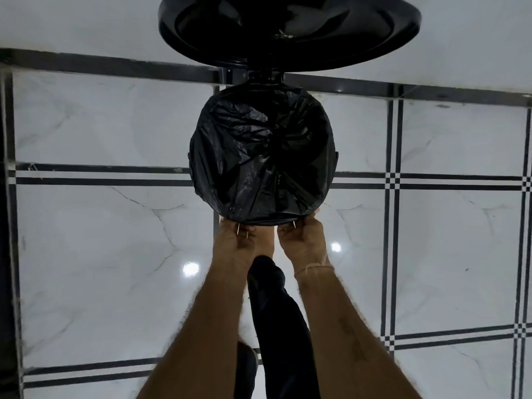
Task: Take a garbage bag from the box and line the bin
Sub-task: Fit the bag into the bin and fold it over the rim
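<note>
At the far left a dark strip runs down the edge of the white marble floor (86, 254), which is crossed by paired black lines. A ceiling light glints on a tile just left of the person's left forearm.

The left hand (233, 240) is at the near rim of the bin (266, 76), its fingers curled tight on the hem of the garbage bag (259, 156), pinching the plastic down over the edge. The black bag is stretched over the bin's whole round mouth, its wrinkles running in to a gathered knot-like centre, so it covers the opening like a drumskin and hides the bin's walls. Behind it the round black lid (288, 27) stands swung open on its hinge against the wall side.

Between the two forearms a leg in dark trousers (276, 312) reaches forward, and a bare foot (260, 243) shows between the hands, just under the bin's near edge.

The right hand (302, 239) is beside the left, well matched: fingers curled round the same hem, holding the bag at the rim. A thin thread (312, 267) circles that wrist, and another light spot shines on the tile to its right.
</note>
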`<state>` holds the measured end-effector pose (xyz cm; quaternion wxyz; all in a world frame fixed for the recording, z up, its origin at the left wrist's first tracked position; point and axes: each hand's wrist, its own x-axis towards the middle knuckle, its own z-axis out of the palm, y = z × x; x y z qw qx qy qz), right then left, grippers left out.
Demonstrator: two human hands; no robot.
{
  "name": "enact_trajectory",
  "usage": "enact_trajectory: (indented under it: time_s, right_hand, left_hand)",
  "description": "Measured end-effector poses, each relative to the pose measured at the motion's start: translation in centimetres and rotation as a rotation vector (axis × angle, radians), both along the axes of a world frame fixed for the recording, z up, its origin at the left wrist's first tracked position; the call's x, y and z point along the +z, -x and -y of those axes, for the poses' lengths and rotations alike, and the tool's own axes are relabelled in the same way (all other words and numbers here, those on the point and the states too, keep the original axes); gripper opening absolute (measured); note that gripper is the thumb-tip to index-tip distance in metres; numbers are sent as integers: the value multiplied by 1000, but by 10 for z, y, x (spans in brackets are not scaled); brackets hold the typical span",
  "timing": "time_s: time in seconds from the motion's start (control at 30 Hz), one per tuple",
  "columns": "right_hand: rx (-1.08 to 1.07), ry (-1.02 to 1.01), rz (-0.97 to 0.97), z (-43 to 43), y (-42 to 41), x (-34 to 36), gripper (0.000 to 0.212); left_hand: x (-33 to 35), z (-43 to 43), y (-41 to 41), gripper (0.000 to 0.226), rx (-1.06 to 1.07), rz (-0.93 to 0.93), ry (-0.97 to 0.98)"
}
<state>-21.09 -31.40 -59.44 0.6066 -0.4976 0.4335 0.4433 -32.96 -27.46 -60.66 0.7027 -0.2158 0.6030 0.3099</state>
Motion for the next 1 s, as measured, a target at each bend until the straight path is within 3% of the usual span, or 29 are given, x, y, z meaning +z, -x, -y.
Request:
enact_trajectory:
  time_s: [0.07,0.17,0.27,0.3,0.37,0.4,0.43,0.5,0.57,0.63,0.7,0.8,1.0]
  right_hand:
    - [57,40,3,-1,-6,-5,21]
    - [77,83,24,-3,-20,-2,21]
    - [208,147,189,-4,-28,13,33]
    - [327,240,357,-3,-27,19,34]
    - [663,474,1028,-3,-26,28,26]
    - [871,432,1366,-5,-25,33,21]
    - [1090,304,1542,-10,-25,34,17]
    - [1526,60,1493,-29,-25,29,23]
    - [1929,21,1317,-51,-25,16,36]
    - [2127,13,1090,-69,-26,6,40]
    - [2172,21,879,-81,-29,-1,39]
    - [2063,28,635,-98,-29,-7,44]
    - [2056,-6,623,-118,-33,-4,43]
  left_hand:
    - [4,-2,6,11,-1,-4,-13]
    - [12,-15,19,38,-7,-24,-107]
    - [18,-34,28,37,-83,-50,-180]
    - [19,-39,30,37,-121,-66,-187]
    - [18,-45,34,42,-164,-80,-191]
    - [18,-46,35,43,-172,-73,-193]
    - [18,-46,35,43,-182,-63,-200]
    - [17,-45,36,40,-181,-45,-215]
    - [14,-44,37,38,-185,-36,-235]
    - [10,-44,38,36,-189,-39,-240]
    - [8,-43,38,32,-185,-33,-249]
    - [4,-41,38,30,-174,-23,-285]
    - [2,-41,41,29,-185,-17,-285]
